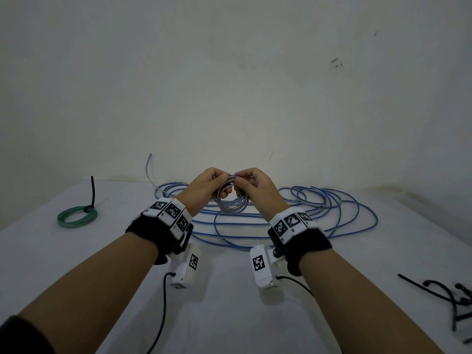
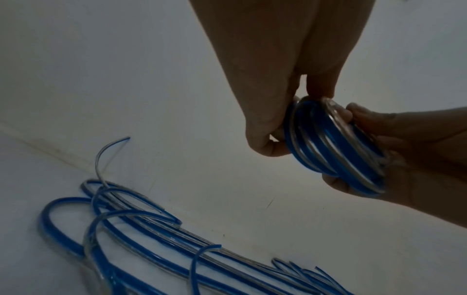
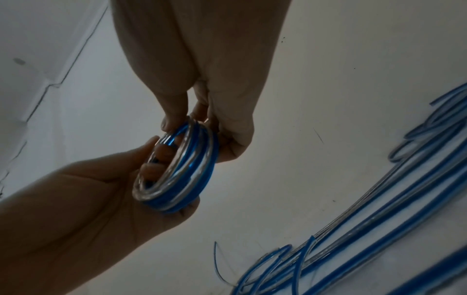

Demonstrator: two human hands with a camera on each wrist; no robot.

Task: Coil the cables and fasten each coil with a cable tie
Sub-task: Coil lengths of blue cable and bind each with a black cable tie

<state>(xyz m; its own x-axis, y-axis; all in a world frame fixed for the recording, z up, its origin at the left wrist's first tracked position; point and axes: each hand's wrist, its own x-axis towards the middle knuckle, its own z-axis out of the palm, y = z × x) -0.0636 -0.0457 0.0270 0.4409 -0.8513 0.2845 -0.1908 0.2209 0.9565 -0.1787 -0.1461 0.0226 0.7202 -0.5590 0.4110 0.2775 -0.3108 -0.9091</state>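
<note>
A small coil of clear and blue cable (image 1: 231,200) is held up above the table between both hands. My left hand (image 1: 219,181) pinches its upper left rim, and in the right wrist view its fingers (image 3: 156,159) reach through the coil (image 3: 182,173). My right hand (image 1: 242,182) pinches the upper right rim; in the left wrist view it (image 2: 404,151) cups the coil (image 2: 336,143) from the side. No tie shows on this coil. Loose blue cables (image 1: 306,213) lie spread on the table behind the hands.
A green coil (image 1: 77,217) fastened with a black tie lies at the far left of the white table (image 1: 229,315). Several loose black cable ties (image 1: 449,300) lie at the right edge. A wall stands close behind the table.
</note>
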